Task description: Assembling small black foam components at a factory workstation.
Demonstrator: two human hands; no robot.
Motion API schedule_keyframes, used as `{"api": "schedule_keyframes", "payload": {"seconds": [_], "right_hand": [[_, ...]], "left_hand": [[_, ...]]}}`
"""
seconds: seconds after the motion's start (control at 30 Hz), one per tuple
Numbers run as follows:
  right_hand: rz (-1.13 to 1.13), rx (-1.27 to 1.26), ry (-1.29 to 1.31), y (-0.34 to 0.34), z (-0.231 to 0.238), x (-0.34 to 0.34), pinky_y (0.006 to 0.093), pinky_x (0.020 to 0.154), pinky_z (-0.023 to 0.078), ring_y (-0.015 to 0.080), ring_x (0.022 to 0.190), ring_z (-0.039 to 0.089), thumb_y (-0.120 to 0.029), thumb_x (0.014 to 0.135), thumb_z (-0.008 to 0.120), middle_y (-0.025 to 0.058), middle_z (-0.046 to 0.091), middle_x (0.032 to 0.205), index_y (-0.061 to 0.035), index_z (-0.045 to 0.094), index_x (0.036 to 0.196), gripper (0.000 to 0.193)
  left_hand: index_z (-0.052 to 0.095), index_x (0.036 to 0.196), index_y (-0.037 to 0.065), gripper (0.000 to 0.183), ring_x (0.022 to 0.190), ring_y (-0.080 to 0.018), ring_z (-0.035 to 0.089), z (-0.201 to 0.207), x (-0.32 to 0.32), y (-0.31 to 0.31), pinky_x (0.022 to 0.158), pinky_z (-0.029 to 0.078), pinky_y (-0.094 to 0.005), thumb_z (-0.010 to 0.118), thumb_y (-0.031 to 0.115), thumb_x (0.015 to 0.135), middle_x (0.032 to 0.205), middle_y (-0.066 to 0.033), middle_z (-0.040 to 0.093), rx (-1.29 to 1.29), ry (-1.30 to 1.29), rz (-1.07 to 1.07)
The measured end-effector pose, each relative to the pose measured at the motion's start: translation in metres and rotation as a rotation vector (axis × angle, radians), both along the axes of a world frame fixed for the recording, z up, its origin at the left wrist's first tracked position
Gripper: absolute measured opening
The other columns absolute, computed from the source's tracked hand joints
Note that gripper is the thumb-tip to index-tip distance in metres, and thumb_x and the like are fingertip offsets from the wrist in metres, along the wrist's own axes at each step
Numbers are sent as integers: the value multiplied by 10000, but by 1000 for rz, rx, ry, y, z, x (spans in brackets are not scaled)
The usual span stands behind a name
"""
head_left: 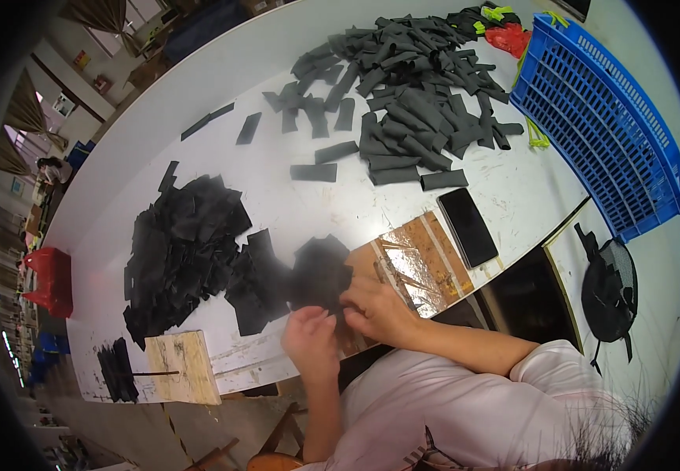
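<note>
Both my hands are close together at the table's near edge, by a dark, blurry pile of black fabric pieces (320,271). My right hand (377,308) has its fingers curled in, with the tips on the near right border of that black fabric. Slightly smeared, my left hand (311,336) is closed just to the left, its fingertips by the lower border; what lies in them is hidden. Beside it, more flat black pieces (255,290) lead to a big heap of black fabric pieces (187,247).
Rolled dark grey fabric tubes (410,118) are piled at the far side. A brown taped board (426,263) and a black phone (467,228) lie right of my hands. A blue basket (603,118) stands far right; a wooden block (181,365) and red container (48,282) sit left.
</note>
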State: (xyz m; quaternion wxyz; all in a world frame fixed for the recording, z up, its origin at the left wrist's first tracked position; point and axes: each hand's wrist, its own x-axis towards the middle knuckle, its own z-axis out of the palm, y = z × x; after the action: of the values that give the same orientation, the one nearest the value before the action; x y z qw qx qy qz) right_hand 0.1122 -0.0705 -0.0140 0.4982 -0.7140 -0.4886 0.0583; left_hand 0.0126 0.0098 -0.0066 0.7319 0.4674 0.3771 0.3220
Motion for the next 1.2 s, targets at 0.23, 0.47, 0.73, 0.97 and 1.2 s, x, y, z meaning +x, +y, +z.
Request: {"api": "schedule_keyframes", "payload": {"seconds": [0.23, 0.47, 0.73, 0.97, 1.2], "right_hand": [[327, -131, 1505, -11, 6, 2, 187, 428, 308, 49, 509, 415, -121, 772, 586, -23, 501, 625, -31, 568, 751, 94], [353, -94, 1528, -11, 7, 0, 162, 431, 292, 42, 491, 401, -174, 798, 556, -27, 458, 598, -52, 524, 703, 158], [391, 19, 1415, -37, 7, 2, 180, 535, 375, 75, 615, 465, -132, 791, 549, -5, 491, 733, -50, 521, 720, 112], [312, 37, 1195, -43, 31, 14, 206, 633, 396, 88, 740, 473, -78, 779, 556, 34, 500, 898, -23, 519, 749, 73], [64, 18, 402, -49, 66, 17, 302, 569, 403, 227, 654, 511, -71, 708, 578, 99, 505, 711, -8, 514, 757, 102]], "left_hand": [[469, 929, 13, 328, 473, -64, 410, 5, -21, 13, 392, 278, -163, 500, -102, 623, 796, -51, 526, -381, -182, -373], [527, 864, -28, 235, 519, -56, 446, -11, -5, -9, 438, 349, -174, 476, -101, 647, 774, -73, 548, 317, 160, -10], [412, 985, -64, 337, 329, -34, 358, 30, -14, -15, 317, 280, -148, 444, -146, 659, 775, -145, 559, -624, -443, -476], [425, 1037, -95, 326, 470, -47, 462, 41, -4, -34, 429, 364, -135, 492, -88, 718, 726, -96, 546, 62, -76, -350], [492, 919, -50, 141, 437, -29, 416, 45, 17, -47, 400, 318, -140, 513, -18, 784, 711, -82, 550, 336, -75, -170]]}}
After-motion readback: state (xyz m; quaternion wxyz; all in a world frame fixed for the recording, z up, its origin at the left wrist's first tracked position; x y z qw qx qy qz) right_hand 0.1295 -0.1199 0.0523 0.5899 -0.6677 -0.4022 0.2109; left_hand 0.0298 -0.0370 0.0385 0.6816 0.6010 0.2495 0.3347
